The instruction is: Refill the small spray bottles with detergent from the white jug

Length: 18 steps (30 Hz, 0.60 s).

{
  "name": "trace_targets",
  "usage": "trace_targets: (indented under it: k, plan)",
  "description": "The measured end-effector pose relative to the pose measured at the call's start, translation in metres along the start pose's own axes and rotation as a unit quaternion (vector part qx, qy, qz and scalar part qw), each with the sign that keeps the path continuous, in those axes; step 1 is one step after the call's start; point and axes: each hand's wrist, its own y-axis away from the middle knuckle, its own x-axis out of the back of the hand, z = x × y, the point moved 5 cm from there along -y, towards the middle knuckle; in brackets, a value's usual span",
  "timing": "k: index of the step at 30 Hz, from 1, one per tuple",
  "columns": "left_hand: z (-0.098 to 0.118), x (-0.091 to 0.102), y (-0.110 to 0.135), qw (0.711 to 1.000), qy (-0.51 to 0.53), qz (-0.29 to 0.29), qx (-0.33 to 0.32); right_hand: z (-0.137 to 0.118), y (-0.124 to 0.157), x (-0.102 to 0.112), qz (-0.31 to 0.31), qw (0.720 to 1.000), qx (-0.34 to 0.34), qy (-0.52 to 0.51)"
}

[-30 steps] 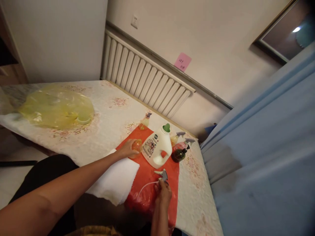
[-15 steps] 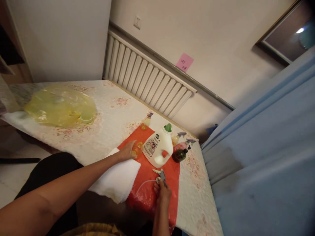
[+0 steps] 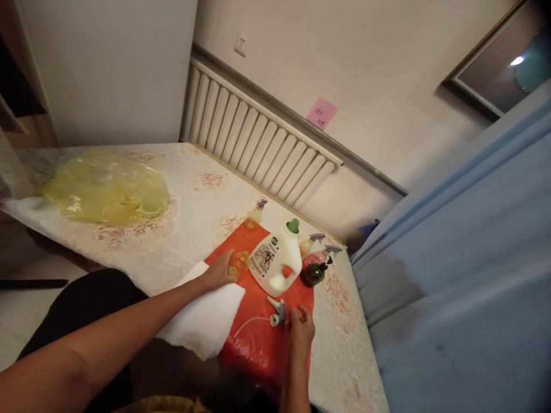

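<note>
My left hand point(image 3: 218, 271) is closed round a small orange bottle point(image 3: 239, 263) that stands without a top on a red plastic sheet point(image 3: 263, 344). My right hand point(image 3: 302, 331) hovers over the sheet with its fingers loosely apart, just right of a grey trigger sprayer head point(image 3: 276, 310). The sprayer head lies loose on the sheet with its white tube point(image 3: 252, 323) curling to the left. A white detergent jug point(image 3: 275, 263) with a green cap stands between the two hands, a little farther back.
Behind the jug are a dark green bottle point(image 3: 312, 273), a pink spray bottle point(image 3: 322, 254) and two yellowish ones point(image 3: 306, 243) point(image 3: 254, 213). A white towel point(image 3: 205, 316) hangs over the table edge. A yellow plastic bag point(image 3: 105, 189) lies far left. Radiator point(image 3: 258, 137) behind, blue fabric point(image 3: 456, 258) right.
My right hand has let go of the sprayer head, which now lies on the red sheet, and moved slightly right. My left hand stays on the orange bottle, which has tilted a little.
</note>
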Motion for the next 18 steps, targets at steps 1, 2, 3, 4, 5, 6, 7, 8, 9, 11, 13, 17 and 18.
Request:
trace_targets:
  k: [1, 2, 3, 4, 5, 6, 7, 8, 9, 11, 13, 17, 18]
  plan:
    - [-0.001, -0.001, -0.001, 1.000, -0.002, 0.000, 0.001, -0.009, -0.004, -0.003, -0.004, 1.000, 0.011, -0.002]
    - [-0.002, -0.002, -0.002, 1.000, -0.006, 0.001, 0.000, -0.017, -0.009, -0.006, -0.009, 1.000, 0.023, -0.004]
    - [-0.003, -0.003, -0.003, 1.000, -0.009, 0.002, -0.001, -0.025, -0.013, -0.009, -0.012, 0.999, 0.036, -0.006]
    - [-0.005, -0.004, -0.004, 1.000, -0.011, 0.003, -0.003, -0.033, -0.018, -0.013, -0.015, 0.999, 0.049, -0.008]
    - [-0.006, -0.005, -0.004, 1.000, -0.012, 0.004, -0.005, -0.040, -0.023, -0.017, -0.019, 0.998, 0.062, -0.009]
    - [-0.007, -0.006, -0.004, 1.000, -0.012, 0.006, -0.007, -0.046, -0.028, -0.022, -0.026, 0.997, 0.074, -0.009]
    - [-0.008, -0.007, -0.004, 1.000, -0.011, 0.007, -0.009, -0.051, -0.034, -0.027, -0.036, 0.996, 0.084, -0.009]
    - [-0.009, -0.007, -0.004, 1.000, -0.011, 0.009, -0.011, -0.055, -0.040, -0.032, -0.047, 0.995, 0.092, -0.008]
    - [-0.010, -0.008, -0.004, 1.000, -0.011, 0.010, -0.012, -0.059, -0.046, -0.038, -0.061, 0.993, 0.098, -0.007]
    - [-0.012, -0.009, -0.002, 1.000, -0.011, 0.013, -0.016, -0.065, -0.057, -0.050, -0.093, 0.990, 0.105, -0.002]
    - [-0.012, -0.010, 0.000, 1.000, -0.012, 0.012, -0.022, -0.068, -0.066, -0.062, -0.123, 0.987, 0.108, 0.004]
    - [-0.014, -0.012, 0.005, 0.999, -0.015, 0.015, -0.028, -0.069, -0.079, -0.082, -0.168, 0.981, 0.098, 0.003]
    - [-0.015, -0.012, 0.006, 0.999, -0.017, 0.015, -0.025, -0.068, -0.081, -0.086, -0.175, 0.980, 0.093, 0.001]
